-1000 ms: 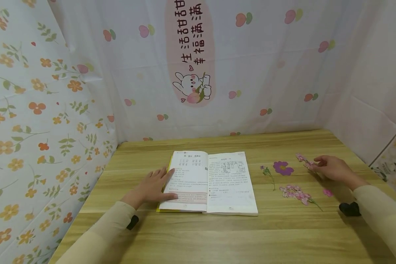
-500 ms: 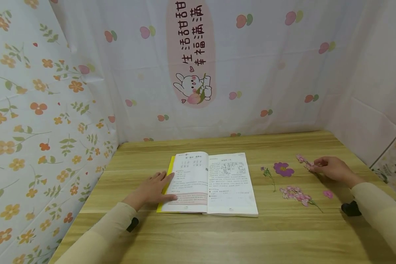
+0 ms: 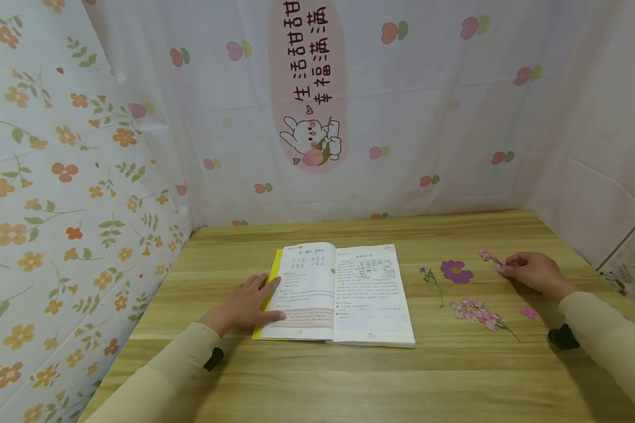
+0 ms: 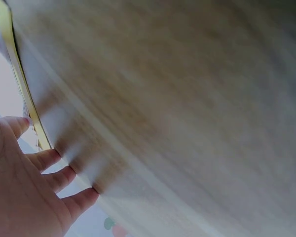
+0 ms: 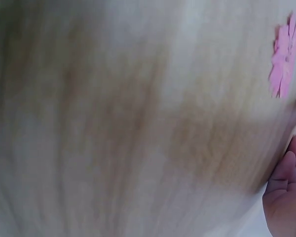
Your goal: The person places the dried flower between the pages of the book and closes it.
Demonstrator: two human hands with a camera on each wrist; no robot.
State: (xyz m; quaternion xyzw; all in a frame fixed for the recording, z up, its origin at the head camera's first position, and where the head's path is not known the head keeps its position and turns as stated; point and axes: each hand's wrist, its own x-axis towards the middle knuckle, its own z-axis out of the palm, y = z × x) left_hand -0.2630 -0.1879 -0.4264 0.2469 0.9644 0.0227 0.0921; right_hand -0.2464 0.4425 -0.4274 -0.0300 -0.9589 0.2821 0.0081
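An open book (image 3: 370,305) with printed pages and a yellow cover edge lies on the table. My left hand (image 3: 246,305) rests at its left edge, thumb over the lower left page and fingers spread along the outer side. The left wrist view shows the same hand (image 4: 24,192) with fingertips on the wood beside the yellow edge. On the right, the thumb and fingers of my right hand (image 3: 537,275) pinch a pink flower sprig (image 3: 485,254) low over the table; whether it touches the wood I cannot tell. Only part of this hand (image 5: 288,197) enters the right wrist view.
Between book and right hand lie a purple flower (image 3: 457,271), a thin green-stemmed sprig (image 3: 433,282) and a larger pink flower sprig (image 3: 476,313). A small pink flower (image 3: 528,312) lies near the right forearm. Patterned cloth (image 3: 233,117) stands behind the wooden table (image 3: 317,382).
The left page has shifted slightly right, showing more of the yellow cover beside my left hand. My right hand stays at the pink sprig almost unmoved.
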